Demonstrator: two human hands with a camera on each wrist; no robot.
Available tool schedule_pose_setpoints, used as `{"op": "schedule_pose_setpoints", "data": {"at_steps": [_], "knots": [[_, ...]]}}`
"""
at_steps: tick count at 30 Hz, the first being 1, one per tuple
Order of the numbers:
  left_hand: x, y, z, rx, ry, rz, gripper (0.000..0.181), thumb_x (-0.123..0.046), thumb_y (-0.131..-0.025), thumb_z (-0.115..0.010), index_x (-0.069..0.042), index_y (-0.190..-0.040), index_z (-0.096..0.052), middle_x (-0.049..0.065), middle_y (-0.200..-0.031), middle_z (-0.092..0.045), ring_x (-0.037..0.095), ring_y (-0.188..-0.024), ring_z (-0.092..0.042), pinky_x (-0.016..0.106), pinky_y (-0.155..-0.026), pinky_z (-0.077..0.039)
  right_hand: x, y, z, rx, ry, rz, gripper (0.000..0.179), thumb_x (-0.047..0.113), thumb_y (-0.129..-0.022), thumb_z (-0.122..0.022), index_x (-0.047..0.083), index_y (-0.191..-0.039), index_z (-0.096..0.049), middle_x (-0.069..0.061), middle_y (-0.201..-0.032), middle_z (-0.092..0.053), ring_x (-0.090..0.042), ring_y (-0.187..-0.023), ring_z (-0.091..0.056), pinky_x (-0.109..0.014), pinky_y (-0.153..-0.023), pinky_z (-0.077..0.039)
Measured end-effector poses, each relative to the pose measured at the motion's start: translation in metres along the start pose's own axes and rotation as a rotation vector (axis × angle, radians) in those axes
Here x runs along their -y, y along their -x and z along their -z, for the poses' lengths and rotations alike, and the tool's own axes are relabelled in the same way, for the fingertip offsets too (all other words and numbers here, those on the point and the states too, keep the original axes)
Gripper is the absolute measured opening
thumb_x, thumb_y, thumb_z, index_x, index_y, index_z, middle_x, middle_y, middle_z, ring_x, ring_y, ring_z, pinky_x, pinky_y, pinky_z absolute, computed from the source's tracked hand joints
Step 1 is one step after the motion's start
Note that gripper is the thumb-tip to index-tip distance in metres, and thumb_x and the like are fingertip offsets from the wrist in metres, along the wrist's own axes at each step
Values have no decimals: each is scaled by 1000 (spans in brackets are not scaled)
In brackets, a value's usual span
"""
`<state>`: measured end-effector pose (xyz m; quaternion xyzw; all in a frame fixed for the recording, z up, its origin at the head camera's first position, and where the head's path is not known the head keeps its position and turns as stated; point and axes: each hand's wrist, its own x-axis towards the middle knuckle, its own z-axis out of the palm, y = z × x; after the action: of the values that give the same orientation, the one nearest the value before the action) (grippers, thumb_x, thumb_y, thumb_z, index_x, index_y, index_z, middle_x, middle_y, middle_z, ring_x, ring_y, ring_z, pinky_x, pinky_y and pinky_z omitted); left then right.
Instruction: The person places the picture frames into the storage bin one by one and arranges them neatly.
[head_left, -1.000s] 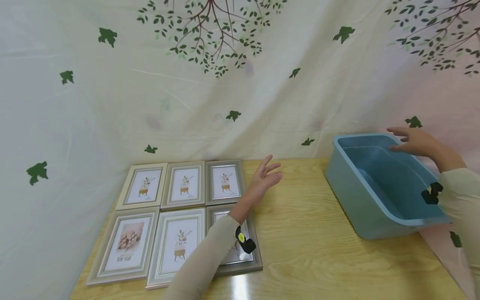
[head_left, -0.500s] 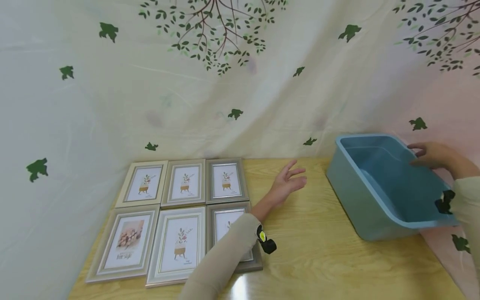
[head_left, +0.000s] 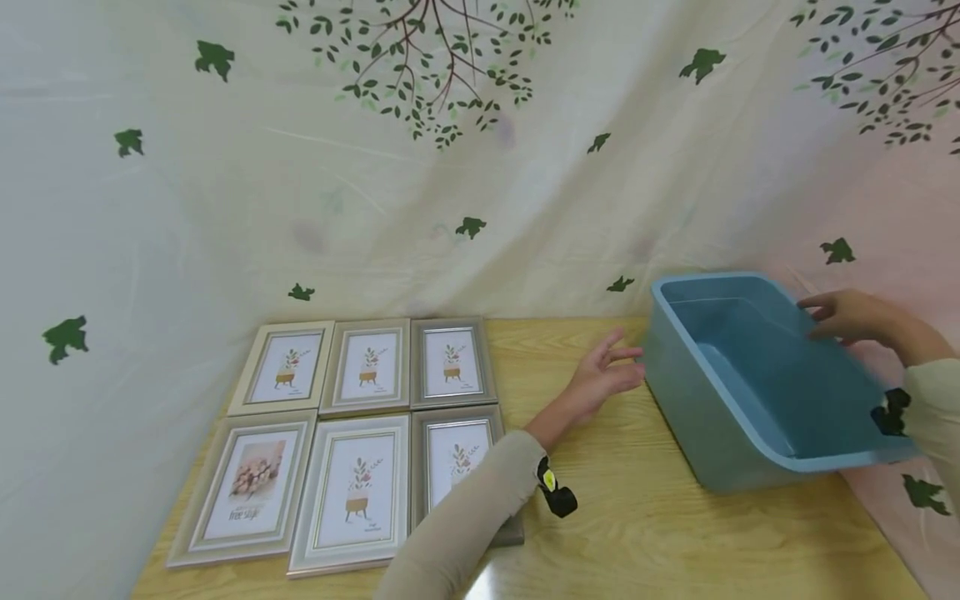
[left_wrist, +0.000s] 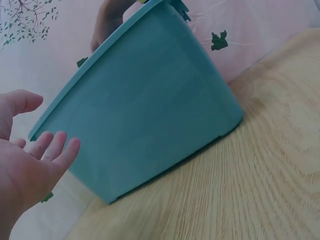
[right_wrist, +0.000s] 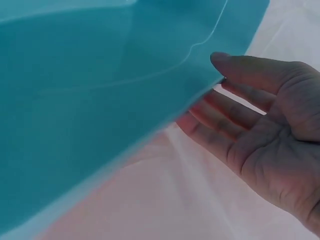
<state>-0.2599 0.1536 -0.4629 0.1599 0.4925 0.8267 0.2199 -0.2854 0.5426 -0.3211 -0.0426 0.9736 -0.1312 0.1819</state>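
— Right hand (head_left: 855, 321) pinches the right rim of a blue tub (head_left: 690, 408), thumb inside, fingers outside. Left hand (head_left: 600, 377), fingers loosely spread, is just beside the opposite wall.
— Where's the tub?
— On the tabletop (head_left: 637, 533), at right; six picture frames (head_left: 360, 467) lie well apart, at left.
— Which step?
— Taking hold of the tub, apparently. Next calls for settling the left hand against its wall.

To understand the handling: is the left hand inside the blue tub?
No, the left hand is outside the blue tub, beside its left wall.
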Motion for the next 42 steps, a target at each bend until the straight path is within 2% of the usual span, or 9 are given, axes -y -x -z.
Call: {"op": "schedule_pose_setpoints", "data": {"at_steps": [4, 8, 13, 19, 26, 30, 35, 38, 42], "knots": [[0, 3, -6, 35, -9, 8, 70, 5, -96, -59, -13, -159, -34, 24, -149, -51, 45, -128, -58, 39, -100, -57, 14, -1, -2, 54, -35, 6, 70, 9, -95, -67, -24, -143, -29, -54, -133, -42, -61, -106, -61, -57, -77, -61], [-2, 5, -10, 44, -2, 21, 69, 3, -97, -61, -14, -158, -36, 13, -141, -59, 30, -115, -67, 38, -97, -58, 29, -3, -4, 99, -72, 27, 71, 8, -96, -65, -22, -147, -24, -53, -136, -40, -60, -110, -61, -57, -80, -61], [-6, 9, -14, -16, 34, 27, 67, 4, -95, -63, -10, -156, -39, 1, -119, -59, 13, -92, -68, 38, -95, -59, 42, -3, -10, 146, -141, 57, 71, 8, -99, -61, -16, -152, -22, -51, -141, -39, -57, -114, -62, -56, -85, -60], [-18, 14, -9, -83, 53, 11, 66, 13, -91, -62, -4, -152, -43, 2, -109, -56, 10, -89, -65, 41, -92, -61, 49, 2, -17, 166, -229, 105, 73, 10, -101, -59, -7, -159, -17, -47, -147, -36, -57, -122, -57, -56, -88, -60], [-35, 23, 11, -105, 28, 20, 67, 13, -90, -64, -2, -152, -43, 3, -110, -56, 14, -94, -65, 42, -93, -60, 52, 4, -29, 159, -356, 155, 81, 13, -99, -65, 1, -162, -15, -43, -151, -35, -51, -125, -58, -54, -88, -60], [-45, 27, 24, -104, -1, 17, 65, 12, -91, -64, -3, -152, -44, 3, -111, -55, 14, -96, -65, 41, -93, -60, 55, 5, -35, 155, -406, 200, 79, 16, -100, -64, 5, -162, -17, -40, -154, -35, -21, -118, -67, -48, -86, -62], [-57, 32, 42, -114, -19, 3, 67, 13, -91, -63, -3, -153, -43, 3, -113, -55, 14, -97, -64, 39, -91, -61, 64, -1, -44, 170, -487, 236, 77, 15, -102, -61, 13, -164, -16, -34, -159, -27, 7, -113, -60, -38, -88, -61], [-64, 34, 53, -119, -34, -2, 68, 13, -91, -63, -3, -153, -42, 4, -114, -56, 14, -99, -64, 38, -91, -61, 70, -5, -50, 165, -528, 255, 76, 14, -103, -59, 14, -165, -15, -23, -161, -30, 10, -116, -58, -32, -90, -59], [-74, 36, 68, -131, -54, 13, 69, 12, -91, -62, -2, -155, -40, 6, -117, -56, 14, -101, -64, 38, -93, -60, 77, -11, -59, 149, -573, 292, 73, 12, -104, -56, 13, -164, -15, 7, -153, -44, 10, -119, -56, -27, -91, -58]]}}
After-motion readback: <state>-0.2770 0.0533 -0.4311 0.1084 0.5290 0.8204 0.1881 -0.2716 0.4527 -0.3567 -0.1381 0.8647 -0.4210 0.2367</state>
